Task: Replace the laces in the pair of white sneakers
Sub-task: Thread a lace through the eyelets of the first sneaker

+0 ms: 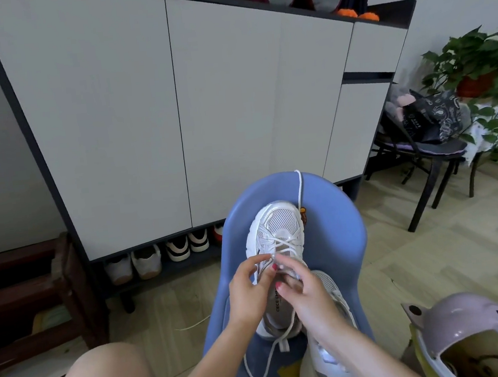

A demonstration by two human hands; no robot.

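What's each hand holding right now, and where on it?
Left hand pinches the white lace near the sneaker's upper eyelets. Right hand rests at the tongue; its grip cannot be told.

Open mesh and smooth white panels on the sneaker [276, 234], woven cord lace [299, 188], matt blue plastic chair [336, 225].

A white sneaker [277, 240] is laid toe-away on a blue chair [332, 241]. Its white lace [274, 257] is pinched by the left hand [248, 291] and right hand [306, 292] above the tongue. A second sneaker [328, 360] is seen just beside it, nearer the chair's right edge.
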